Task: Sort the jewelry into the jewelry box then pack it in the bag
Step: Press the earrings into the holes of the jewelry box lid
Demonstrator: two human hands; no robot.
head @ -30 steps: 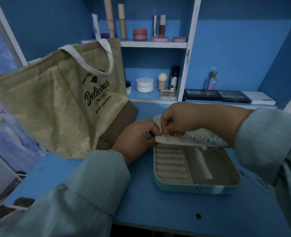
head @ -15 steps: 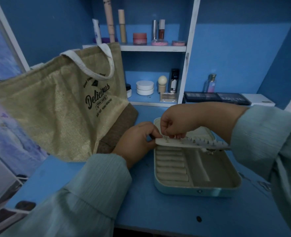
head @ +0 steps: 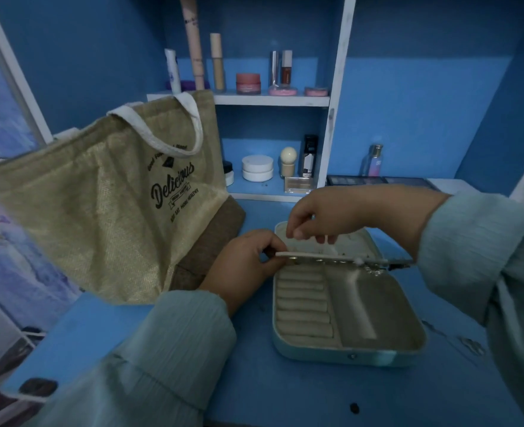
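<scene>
jewelry box open on the desk, earring panel held level

the jewelry box (head: pixel 347 318) lies open on the blue desk (head: pixel 285 389), its pale lining showing a row of ring rolls on the left side and an open compartment on the right. the left hand (head: pixel 242 266) pinches the left end of a thin white earring panel (head: pixel 310 256), which is seen edge-on and sits level over the back of the box. small jewelry pieces (head: pixel 373 269) hang at the panel's right part; they are too small to tell apart. the right hand (head: pixel 325 215) hovers just above the panel with its fingers curled downward, the fingertips close together; whether they pinch anything cannot be told. the burlap bag (head: pixel 106 217), printed "delicious", leans at the left of the desk, near the left hand. cosmetics stand on the shelf (head: pixel 270 100) behind.
</scene>
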